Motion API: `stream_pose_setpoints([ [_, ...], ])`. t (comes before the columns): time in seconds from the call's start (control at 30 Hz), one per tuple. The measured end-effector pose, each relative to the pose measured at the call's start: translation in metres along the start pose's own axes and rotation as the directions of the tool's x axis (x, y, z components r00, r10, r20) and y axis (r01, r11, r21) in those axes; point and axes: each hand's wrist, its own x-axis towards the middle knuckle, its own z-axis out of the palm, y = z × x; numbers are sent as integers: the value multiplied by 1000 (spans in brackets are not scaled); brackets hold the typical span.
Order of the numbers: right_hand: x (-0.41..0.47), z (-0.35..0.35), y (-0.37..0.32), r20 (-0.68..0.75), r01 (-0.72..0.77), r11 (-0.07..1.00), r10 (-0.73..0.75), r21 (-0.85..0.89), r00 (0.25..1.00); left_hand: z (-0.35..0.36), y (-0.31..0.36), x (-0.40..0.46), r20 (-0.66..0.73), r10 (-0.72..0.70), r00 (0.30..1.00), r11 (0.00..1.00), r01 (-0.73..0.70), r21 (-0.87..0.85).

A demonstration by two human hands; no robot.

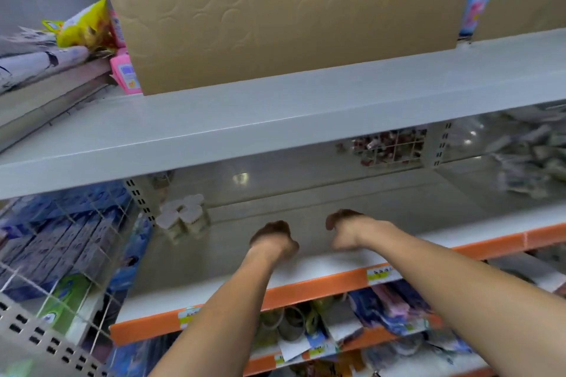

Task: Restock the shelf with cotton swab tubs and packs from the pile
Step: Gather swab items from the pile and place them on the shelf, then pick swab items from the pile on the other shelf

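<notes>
Head view: four white-lidded tubs [183, 218] stand upright, lids up, clustered at the shelf's [306, 266] back-left corner. Both hands, left [273, 239] and right [346, 232], hover mid-shelf, fingers curled, holding nothing. A cardboard box [275, 15] sits on the tier above.

We are in a shop: grey metal shelves [275, 119] with orange price strips [306, 286] and labels [382, 273], wire dividers [61, 242], packaged goods [46, 232] in rows, and a cardboard stock box [275, 9] above.
</notes>
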Motion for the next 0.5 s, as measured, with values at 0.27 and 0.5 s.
stream_pose_setpoints([
  [0.27,-45,-7,99,-30,-135,990,136,45,990,15,107,6,67,174,983,981,-179,79],
  [0.5,-82,-6,177,-93,-284,954,293,101,952,32,185,18,122,296,947,947,-308,92],
])
